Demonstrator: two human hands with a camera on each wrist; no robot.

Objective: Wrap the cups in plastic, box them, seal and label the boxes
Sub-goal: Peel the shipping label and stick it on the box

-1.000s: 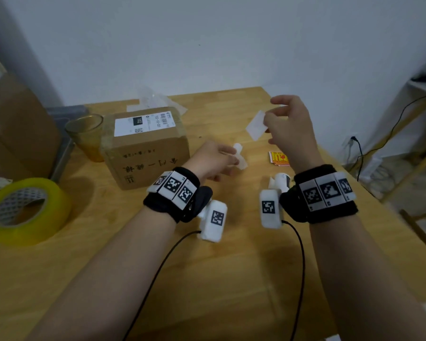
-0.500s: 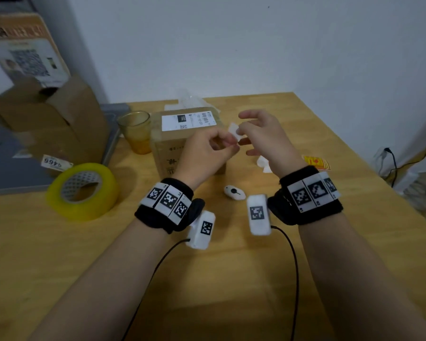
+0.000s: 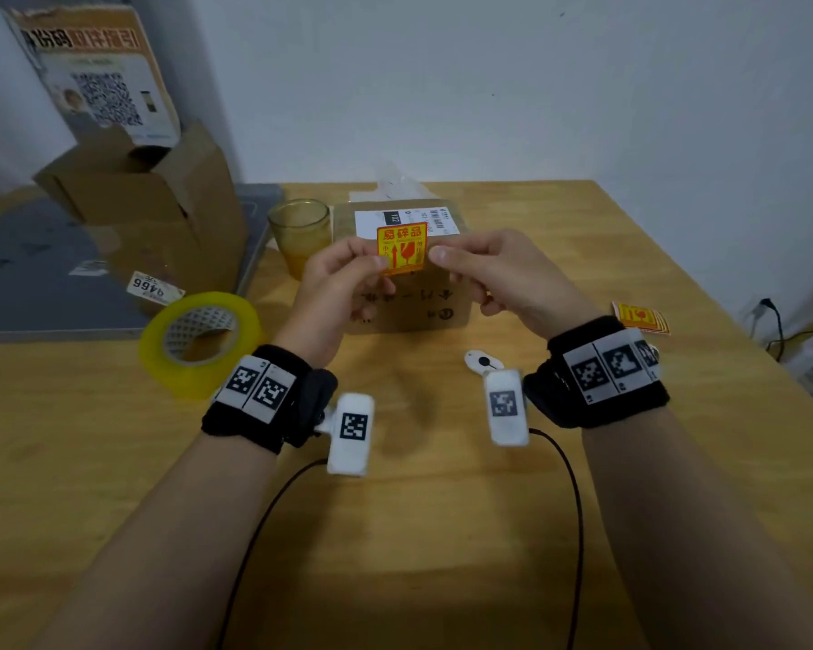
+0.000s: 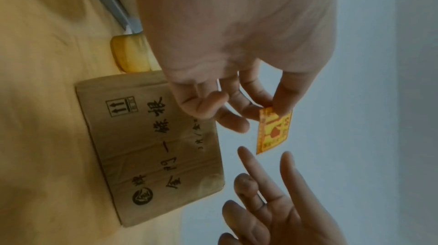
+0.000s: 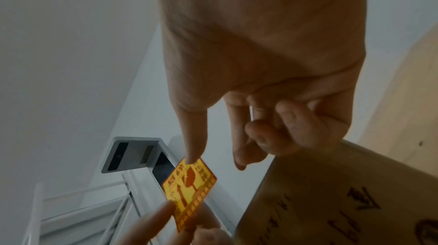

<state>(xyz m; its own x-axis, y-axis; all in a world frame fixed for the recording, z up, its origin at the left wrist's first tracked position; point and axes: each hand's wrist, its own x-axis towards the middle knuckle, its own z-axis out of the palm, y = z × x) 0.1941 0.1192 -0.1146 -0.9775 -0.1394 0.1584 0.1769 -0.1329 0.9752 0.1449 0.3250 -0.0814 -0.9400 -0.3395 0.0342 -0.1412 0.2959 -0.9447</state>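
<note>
A yellow and red fragile sticker [image 3: 402, 248] is held up in front of the sealed cardboard box [image 3: 414, 307], printed side toward me. My left hand [image 3: 376, 265] pinches its left edge between thumb and finger; the pinch also shows in the left wrist view [image 4: 272, 106]. At my right hand [image 3: 442, 255], the thumb tip touches the sticker's [image 5: 189, 183] corner. The forefinger stands a little apart and the other fingers are curled in. The box has a white shipping label [image 3: 409, 218] on top. An amber glass cup [image 3: 299, 232] stands unwrapped to the left of the box.
A yellow tape roll [image 3: 198, 340] lies on the wooden table [image 3: 418, 532] at the left. Behind it are an open carton [image 3: 160, 213] and a grey tray [image 3: 34, 269]. Spare fragile stickers [image 3: 641, 316] lie at the right, and a small white tool [image 3: 482, 361] lies near my right wrist.
My hands have come together in front of the box. The white slip they handled is gone from view. The sticker now shows its printed face between them.
</note>
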